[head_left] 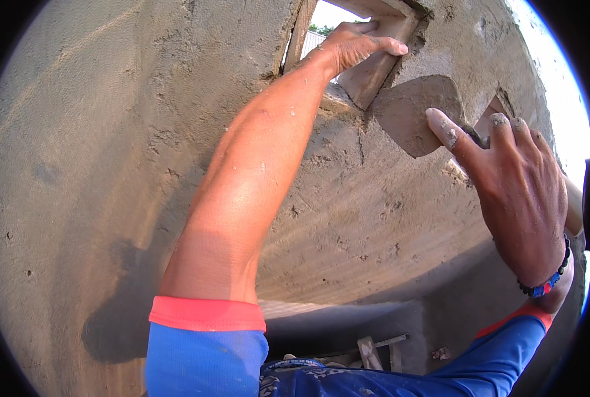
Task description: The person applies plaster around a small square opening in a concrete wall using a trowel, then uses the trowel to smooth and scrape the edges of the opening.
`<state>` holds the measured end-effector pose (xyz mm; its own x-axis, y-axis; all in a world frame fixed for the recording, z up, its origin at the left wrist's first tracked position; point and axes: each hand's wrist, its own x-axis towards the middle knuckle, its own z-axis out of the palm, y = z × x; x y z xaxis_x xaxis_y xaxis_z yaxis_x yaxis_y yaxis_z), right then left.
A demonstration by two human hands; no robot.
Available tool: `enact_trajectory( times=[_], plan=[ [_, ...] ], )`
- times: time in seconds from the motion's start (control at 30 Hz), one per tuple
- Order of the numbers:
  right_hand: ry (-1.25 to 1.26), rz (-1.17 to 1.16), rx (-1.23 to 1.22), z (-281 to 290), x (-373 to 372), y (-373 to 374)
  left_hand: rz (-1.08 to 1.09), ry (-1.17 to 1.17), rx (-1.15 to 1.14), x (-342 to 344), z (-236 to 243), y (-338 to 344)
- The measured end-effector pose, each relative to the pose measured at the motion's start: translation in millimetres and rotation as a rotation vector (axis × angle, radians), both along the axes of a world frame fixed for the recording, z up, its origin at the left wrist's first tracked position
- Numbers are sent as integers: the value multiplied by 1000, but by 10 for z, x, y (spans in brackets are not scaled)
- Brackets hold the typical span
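Note:
My left hand point(356, 49) reaches up into a square opening in the plastered wall. It grips the right side of the opening's clay-coloured frame point(369, 74), thumb over the front edge and fingers inside. My right hand point(521, 182) is closed on the handle of a trowel point(417, 114), its forefinger stretched along toward the blade. The blade lies flat against or very near the wall, just below the frame's lower right corner. Wet mortar smears the blade, and my right fingertips are dirty with it. Most of the handle is hidden behind my hand.
The rough grey mortar wall point(109, 119) fills most of the view. Another opening point(493, 112) lies beyond the trowel, partly hidden by my right hand. Far below, wooden pieces point(370, 354) stand near the wall's foot. Bright daylight shows at the right.

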<state>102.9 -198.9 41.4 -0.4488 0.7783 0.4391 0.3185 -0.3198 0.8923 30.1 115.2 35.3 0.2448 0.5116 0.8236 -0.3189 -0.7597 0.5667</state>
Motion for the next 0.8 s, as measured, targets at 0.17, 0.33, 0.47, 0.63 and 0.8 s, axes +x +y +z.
enact_trajectory(
  times=[0.17, 0.33, 0.47, 0.63, 0.8],
  plan=[
    [-75, -148, 12, 23, -146, 113, -13, -34, -12, 22, -18, 32],
    [-72, -159, 16, -25, -228, 193, -22, -56, -15, 59, -7, 65],
    [-90, -211, 2, -112, -217, 269, -32, -72, -15, 105, 16, 72],
    [-88, -215, -18, -161, -247, 321, -31, -74, -19, 109, 5, 107],
    [-165, -244, 18, -115, -401, 307, -49, -91, -12, 177, 34, 93]
  ],
)
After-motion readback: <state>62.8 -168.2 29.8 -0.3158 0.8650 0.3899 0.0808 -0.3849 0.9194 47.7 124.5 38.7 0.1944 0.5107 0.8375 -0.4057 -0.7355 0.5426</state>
